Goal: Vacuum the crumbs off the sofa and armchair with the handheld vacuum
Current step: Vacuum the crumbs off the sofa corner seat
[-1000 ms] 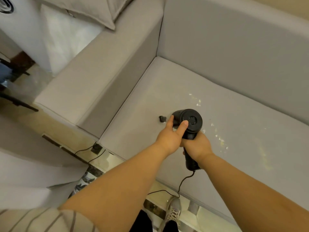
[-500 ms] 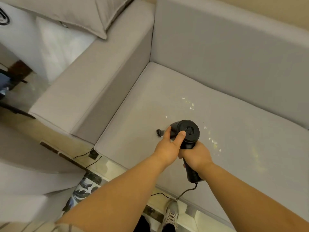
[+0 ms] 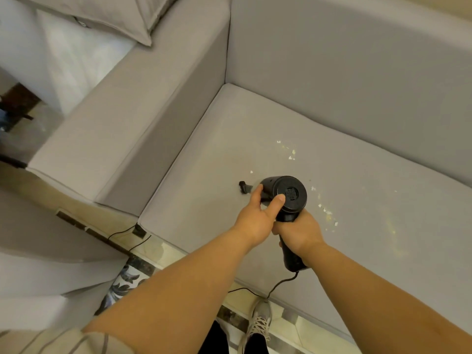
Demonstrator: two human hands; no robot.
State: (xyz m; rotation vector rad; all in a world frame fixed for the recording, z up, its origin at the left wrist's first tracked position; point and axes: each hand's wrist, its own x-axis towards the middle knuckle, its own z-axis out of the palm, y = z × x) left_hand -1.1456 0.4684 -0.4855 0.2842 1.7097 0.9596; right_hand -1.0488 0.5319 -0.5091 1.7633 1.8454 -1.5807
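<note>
A black handheld vacuum point(image 3: 287, 194) hangs over the grey sofa seat point(image 3: 255, 139), its nozzle point(image 3: 244, 187) pointing left and touching the cushion. My right hand point(image 3: 297, 232) grips its handle from below. My left hand point(image 3: 258, 215) holds the round body, thumb on the back cap and fingers along the side. Pale crumbs point(image 3: 290, 152) lie behind the vacuum, and more crumbs point(image 3: 327, 213) are scattered to its right. A yellowish dusty smear point(image 3: 390, 226) marks the cushion farther right.
The sofa's armrest point(image 3: 122, 118) stands to the left and the backrest point(image 3: 357, 67) behind. A grey pillow point(image 3: 107, 14) lies at top left. The vacuum's black cord point(image 3: 275, 287) trails to the tiled floor beside my shoe point(image 3: 258, 325). A second grey seat point(image 3: 38, 272) is at lower left.
The vacuum and both hands have shifted slightly along the seat, staying left of the right-hand crumbs. Both hands keep the same hold.
</note>
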